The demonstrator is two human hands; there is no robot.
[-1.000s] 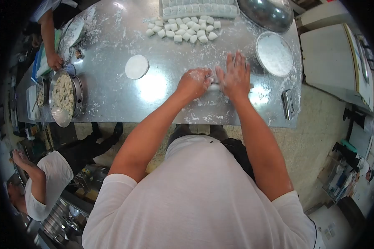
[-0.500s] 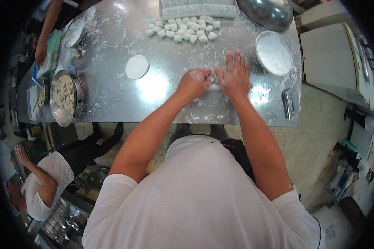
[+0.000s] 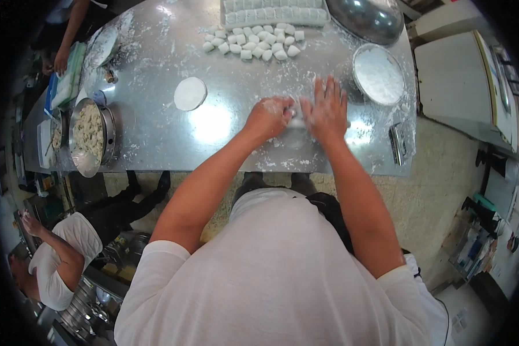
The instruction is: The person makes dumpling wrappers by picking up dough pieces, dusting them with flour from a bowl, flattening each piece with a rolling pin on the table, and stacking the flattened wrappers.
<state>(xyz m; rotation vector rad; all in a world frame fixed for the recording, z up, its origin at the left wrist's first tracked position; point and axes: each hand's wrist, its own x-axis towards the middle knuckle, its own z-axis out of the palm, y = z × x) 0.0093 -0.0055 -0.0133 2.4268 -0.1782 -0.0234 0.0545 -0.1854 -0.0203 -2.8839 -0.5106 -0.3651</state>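
My left hand is closed, its floury fingers curled at the edge of a thin, pale dough round on the steel table. Its fingertips and their exact hold are partly hidden. Beside it my right hand lies open and flat, fingers stretched forward. Under that palm is a thin rolling pin, mostly covered, with one end showing at the right. A finished-looking white dough disc lies to the left. Beyond my hands are several small cut dough pieces.
A tray of dough pieces and a metal bowl stand at the back. A round container of flour and a metal scraper are right. Left are a pan of filling and a co-worker's hand. Another person stands lower left.
My right hand has slid slightly back toward me, and more of the dough round shows. My left hand stays almost in place. The co-worker's hand at upper left has shifted slightly.
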